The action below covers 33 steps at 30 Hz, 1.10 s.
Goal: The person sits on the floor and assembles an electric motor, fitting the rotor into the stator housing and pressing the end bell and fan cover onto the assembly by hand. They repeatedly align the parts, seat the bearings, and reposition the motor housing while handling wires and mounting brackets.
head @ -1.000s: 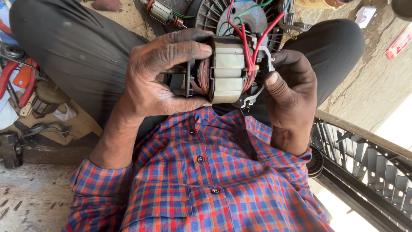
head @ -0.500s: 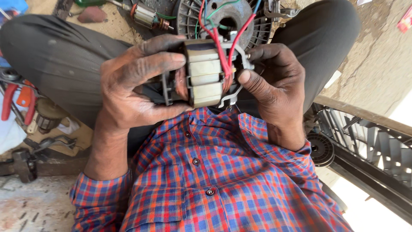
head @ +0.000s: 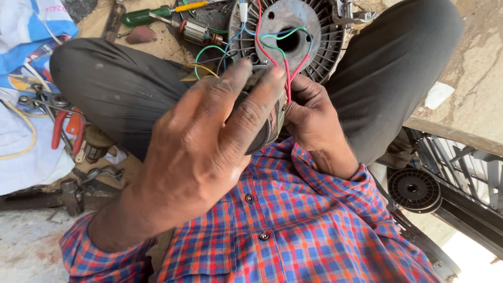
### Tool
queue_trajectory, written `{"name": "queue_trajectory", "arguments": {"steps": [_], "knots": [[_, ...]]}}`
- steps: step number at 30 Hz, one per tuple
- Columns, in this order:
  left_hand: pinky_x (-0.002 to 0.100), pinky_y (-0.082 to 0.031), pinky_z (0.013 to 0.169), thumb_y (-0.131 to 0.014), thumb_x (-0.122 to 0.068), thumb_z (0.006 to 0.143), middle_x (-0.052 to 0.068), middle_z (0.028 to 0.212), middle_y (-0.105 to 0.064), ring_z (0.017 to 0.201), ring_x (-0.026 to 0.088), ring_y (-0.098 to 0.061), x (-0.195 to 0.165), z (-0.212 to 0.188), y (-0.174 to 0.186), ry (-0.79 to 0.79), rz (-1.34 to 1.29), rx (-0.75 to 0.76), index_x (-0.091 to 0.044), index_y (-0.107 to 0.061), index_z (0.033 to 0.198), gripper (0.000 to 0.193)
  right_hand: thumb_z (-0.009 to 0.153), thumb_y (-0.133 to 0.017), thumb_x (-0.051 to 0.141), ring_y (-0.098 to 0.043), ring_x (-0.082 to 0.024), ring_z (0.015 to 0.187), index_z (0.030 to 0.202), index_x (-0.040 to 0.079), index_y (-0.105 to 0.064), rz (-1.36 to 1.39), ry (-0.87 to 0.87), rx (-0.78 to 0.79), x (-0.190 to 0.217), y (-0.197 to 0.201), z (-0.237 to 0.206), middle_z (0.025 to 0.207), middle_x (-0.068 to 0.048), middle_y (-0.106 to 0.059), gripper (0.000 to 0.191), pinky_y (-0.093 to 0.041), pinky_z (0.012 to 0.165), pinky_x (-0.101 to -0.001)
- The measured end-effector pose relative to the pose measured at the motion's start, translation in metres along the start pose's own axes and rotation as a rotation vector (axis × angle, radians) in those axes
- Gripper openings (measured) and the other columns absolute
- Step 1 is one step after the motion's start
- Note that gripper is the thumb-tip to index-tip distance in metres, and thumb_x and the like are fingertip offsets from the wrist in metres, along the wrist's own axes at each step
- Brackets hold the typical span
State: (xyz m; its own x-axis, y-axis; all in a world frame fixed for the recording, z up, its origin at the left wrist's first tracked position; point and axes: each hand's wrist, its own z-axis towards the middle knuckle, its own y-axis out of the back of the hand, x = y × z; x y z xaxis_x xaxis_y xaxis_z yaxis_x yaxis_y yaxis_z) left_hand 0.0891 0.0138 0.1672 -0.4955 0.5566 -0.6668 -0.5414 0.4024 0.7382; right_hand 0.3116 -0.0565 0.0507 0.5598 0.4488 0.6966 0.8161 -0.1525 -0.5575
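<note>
The small motor stator (head: 268, 126) sits in the middle of the view, held up in front of the person's chest and above the lap. Most of it is hidden behind the left hand; only a dark rounded edge and a strip of its side show between the two hands. Red wires (head: 287, 78) run from its top toward the far side, and green and blue ones loop beside them.

The left hand (head: 201, 152) fills the centre, back toward the camera, its forearm rising from the lower left. Its fingers (head: 251, 107) are stretched long and pressed together, laid flat over the near face of the stator and curling round it, so they clasp the part. The right hand (head: 309, 118) comes in from the right with the wrist bent, its fingers folded close against the stator's right side and the red wires, gripping there.

Just beyond the hands, between the knees in dark trousers, lies a round grey finned motor housing (head: 291, 26) with a hole in its centre. Far left of it lie a green-handled screwdriver (head: 157, 13) and a small wound armature (head: 196, 32). Red-handled pliers (head: 65, 128) lie on the ground at the left. A black ribbed disc (head: 414, 189) rests near the right, beside a dark grille. The checked red and blue shirt (head: 293, 230) covers the near foreground.
</note>
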Motion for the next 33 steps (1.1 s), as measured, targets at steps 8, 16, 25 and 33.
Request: {"name": "queue_trajectory", "arguments": {"steps": [8,16,25,33], "knots": [[0.042,-0.049,0.121,-0.095,-0.01,0.093,0.015,0.159,-0.043,0.145,0.032,-0.051,0.014,-0.016,0.001,-0.056,-0.157,-0.12,-0.01,-0.027,0.163,0.097,0.104,-0.058,-0.007,-0.072,-0.026,0.107,0.139,-0.006,-0.062,0.302,-0.115,0.049,-0.016,0.007,0.008,0.127,-0.018,-0.07,0.035,-0.062,0.094,-0.0396],[0.055,-0.043,0.123,-0.104,-0.032,0.069,0.018,0.15,-0.051,0.139,0.047,-0.053,0.033,-0.003,-0.011,-0.182,-0.241,-0.077,-0.003,-0.038,0.149,0.108,0.105,-0.061,-0.002,-0.074,-0.029,0.097,0.132,-0.01,-0.063,0.447,-0.201,-0.014,-0.027,0.011,0.012,0.118,-0.023,-0.071,0.029,-0.064,0.085,-0.0393],[0.039,-0.058,0.117,-0.102,-0.032,0.078,0.014,0.146,-0.058,0.134,0.028,-0.064,0.069,-0.016,-0.021,-0.187,-0.563,-0.138,-0.007,-0.041,0.155,0.101,0.09,-0.083,0.007,-0.065,-0.021,0.127,0.152,-0.004,-0.046,0.133,0.036,0.314,-0.003,-0.008,-0.011,0.139,-0.013,-0.064,0.073,-0.053,0.11,-0.0337],[0.039,-0.056,0.122,-0.103,-0.032,0.083,0.016,0.144,-0.056,0.136,0.028,-0.063,0.07,-0.019,-0.03,-0.229,-0.521,-0.214,-0.006,-0.041,0.151,0.096,0.08,-0.095,0.005,-0.065,-0.023,0.123,0.149,-0.008,-0.049,0.146,0.066,0.262,-0.028,0.012,-0.006,0.133,-0.015,-0.067,0.084,-0.053,0.109,-0.0366]]}}
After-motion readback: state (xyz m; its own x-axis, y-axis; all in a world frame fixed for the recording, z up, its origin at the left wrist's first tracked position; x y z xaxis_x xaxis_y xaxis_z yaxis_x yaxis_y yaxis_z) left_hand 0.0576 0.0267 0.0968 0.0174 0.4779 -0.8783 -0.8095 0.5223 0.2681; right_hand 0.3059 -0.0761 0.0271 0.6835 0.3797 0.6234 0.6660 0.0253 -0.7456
